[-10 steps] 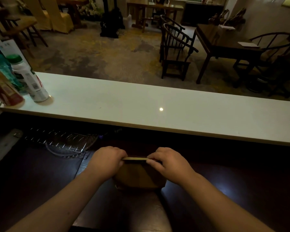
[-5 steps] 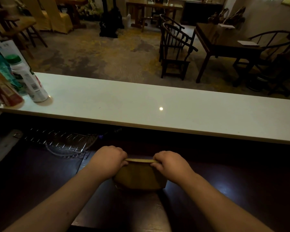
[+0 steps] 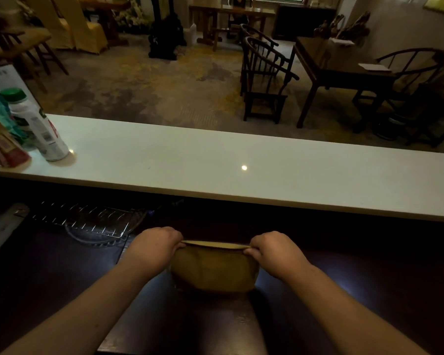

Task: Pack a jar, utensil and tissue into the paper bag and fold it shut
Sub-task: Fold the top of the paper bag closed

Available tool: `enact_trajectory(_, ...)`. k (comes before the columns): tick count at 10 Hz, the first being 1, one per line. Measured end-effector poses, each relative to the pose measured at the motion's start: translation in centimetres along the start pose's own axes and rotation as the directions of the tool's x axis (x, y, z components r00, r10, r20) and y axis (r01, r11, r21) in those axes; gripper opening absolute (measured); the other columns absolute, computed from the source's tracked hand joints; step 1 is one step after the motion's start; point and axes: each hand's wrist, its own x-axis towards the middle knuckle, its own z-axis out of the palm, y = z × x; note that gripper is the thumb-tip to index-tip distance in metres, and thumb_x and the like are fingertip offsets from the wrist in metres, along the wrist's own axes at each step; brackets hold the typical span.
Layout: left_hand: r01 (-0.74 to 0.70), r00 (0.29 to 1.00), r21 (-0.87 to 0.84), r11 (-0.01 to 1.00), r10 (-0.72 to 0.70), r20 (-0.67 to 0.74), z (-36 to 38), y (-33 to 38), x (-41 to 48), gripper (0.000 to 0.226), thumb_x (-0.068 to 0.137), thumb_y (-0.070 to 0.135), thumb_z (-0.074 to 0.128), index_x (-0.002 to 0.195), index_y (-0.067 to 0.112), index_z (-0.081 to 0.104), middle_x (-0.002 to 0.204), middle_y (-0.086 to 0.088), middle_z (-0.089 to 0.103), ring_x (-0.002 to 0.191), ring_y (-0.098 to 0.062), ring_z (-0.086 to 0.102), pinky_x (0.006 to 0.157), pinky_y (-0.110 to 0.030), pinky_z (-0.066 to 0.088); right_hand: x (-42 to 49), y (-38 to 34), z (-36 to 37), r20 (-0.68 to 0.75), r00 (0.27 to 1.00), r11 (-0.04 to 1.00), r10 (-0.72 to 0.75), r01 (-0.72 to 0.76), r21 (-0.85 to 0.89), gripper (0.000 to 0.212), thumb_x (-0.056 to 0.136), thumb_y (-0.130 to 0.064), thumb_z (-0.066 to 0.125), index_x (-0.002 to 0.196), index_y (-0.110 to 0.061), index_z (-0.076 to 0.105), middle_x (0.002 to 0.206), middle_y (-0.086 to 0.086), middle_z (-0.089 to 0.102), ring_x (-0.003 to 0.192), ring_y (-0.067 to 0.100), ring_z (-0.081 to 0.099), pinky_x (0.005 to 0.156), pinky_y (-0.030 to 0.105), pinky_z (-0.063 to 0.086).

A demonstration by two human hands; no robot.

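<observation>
A brown paper bag [image 3: 214, 270] stands on the dark wooden counter [image 3: 356, 290] right in front of me, its sides bulging. Its top edge is pressed flat into a thin folded strip. My left hand [image 3: 153, 248] pinches the left end of that strip and my right hand [image 3: 274, 252] pinches the right end. The jar, utensil and tissue are not visible; whatever is in the bag is hidden by the paper.
A wire rack [image 3: 85, 220] lies on the dark counter to the left. Behind it runs a raised white ledge [image 3: 241, 165] with several bottles [image 3: 36, 124] at its left end. Beyond are wooden chairs [image 3: 264, 78] and a table [image 3: 344, 70].
Both hands have slid apart along the bag's folded top, from near its middle to its two ends. The top strip sits lower and the bag looks more squat and bulged.
</observation>
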Motion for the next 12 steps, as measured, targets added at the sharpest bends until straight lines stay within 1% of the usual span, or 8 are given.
enact_trajectory(2,-0.080,0.994,-0.078,0.994,0.074,-0.080,-5.0,-0.4,-0.4,0.030,0.097,0.042,0.051,0.098,0.022,0.074,0.096,0.001,0.072,0.090,-0.023,0.068,0.074,-0.036,0.051,-1.1,0.5,-6.1,-0.011,0.990,0.987,-0.140,0.140,0.072,0.015,0.099,-0.026,0.058,0.091,-0.019,0.070,0.088,-0.003,0.069,0.084,0.018,0.062,0.074,0.036,0.049)
enact_trajectory(3,-0.138,0.956,-0.146,0.980,0.093,-0.280,-11.6,-0.2,0.8,0.031,0.088,0.036,0.053,0.097,0.020,0.078,0.092,-0.006,0.076,0.086,-0.031,0.071,0.073,-0.040,0.057,-0.6,0.6,-13.0,-0.152,0.976,0.984,-0.154,0.166,0.069,0.010,0.096,-0.022,0.065,0.095,-0.017,0.074,0.088,0.001,0.072,0.083,0.021,0.064,0.073,0.034,0.049)
enact_trajectory(4,-0.168,0.902,-0.130,0.977,0.100,-0.421,-18.1,0.2,3.1,0.028,0.089,0.031,0.057,0.100,0.017,0.079,0.095,-0.011,0.077,0.088,-0.035,0.070,0.076,-0.042,0.056,0.3,0.7,-20.1,-0.297,0.946,0.984,-0.130,0.159,0.075,0.006,0.095,-0.023,0.068,0.092,-0.024,0.073,0.082,-0.010,0.069,0.076,0.009,0.061,0.066,0.031,0.047)
enact_trajectory(5,-0.151,0.887,-0.089,0.985,0.095,-0.452,-22.7,0.3,6.3,0.019,0.098,0.029,0.060,0.100,0.019,0.076,0.089,-0.008,0.072,0.085,-0.034,0.064,0.071,-0.041,0.052,2.2,1.2,-25.0,-0.321,0.946,0.992,-0.055,0.089,0.092,0.009,0.096,-0.029,0.065,0.092,-0.035,0.070,0.080,-0.016,0.063,0.075,0.002,0.057,0.060,0.024,0.044)
enact_trajectory(7,-0.057,0.940,-0.023,0.998,0.046,-0.337,-25.3,1.1,12.3,0.023,0.100,0.033,0.059,0.078,0.026,0.061,0.071,0.004,0.055,0.072,-0.024,0.055,0.057,-0.035,0.039,7.0,4.0,-27.1,-0.352,0.935,0.998,0.032,-0.009,0.067,0.010,0.096,-0.030,0.066,0.095,-0.036,0.074,0.080,-0.014,0.065,0.076,0.006,0.061,0.064,0.029,0.055)
enact_trajectory(10,0.030,0.933,-0.098,0.995,-0.064,-0.354,-22.1,2.0,17.0,0.026,0.102,0.034,0.054,0.105,0.017,0.073,0.094,-0.009,0.070,0.084,-0.029,0.060,0.068,-0.037,0.044,12.2,7.4,-23.5,-0.366,0.919,0.989,0.147,-0.135,0.059,0.012,0.098,-0.033,0.060,0.088,-0.037,0.065,0.077,-0.013,0.063,0.071,0.010,0.061,0.061,0.036,0.058)
enact_trajectory(11,0.040,0.938,-0.115,0.993,-0.077,-0.339,-22.0,2.0,17.6,0.023,0.100,0.037,0.052,0.104,0.021,0.069,0.099,-0.008,0.071,0.078,-0.022,0.058,0.065,-0.036,0.045,12.8,7.9,-22.9,-0.374,0.902,0.976,0.215,-0.181,0.124,0.009,0.098,-0.038,0.059,0.106,-0.037,0.062,0.091,-0.010,0.066,0.075,0.010,0.061,0.066,0.038,0.060)
enact_trajectory(12,0.057,0.961,-0.124,0.991,-0.088,-0.262,-22.5,2.2,16.6,0.047,0.087,0.058,0.058,0.124,0.029,0.059,0.125,-0.006,0.065,0.103,-0.024,0.060,0.083,-0.045,0.057,12.0,7.0,-23.5,-0.319,0.921,0.969,0.225,-0.175,0.176,0.055,0.089,-0.054,0.065,0.137,-0.036,0.047,0.126,-0.004,0.063,0.100,0.016,0.063,0.079,0.038,0.059)
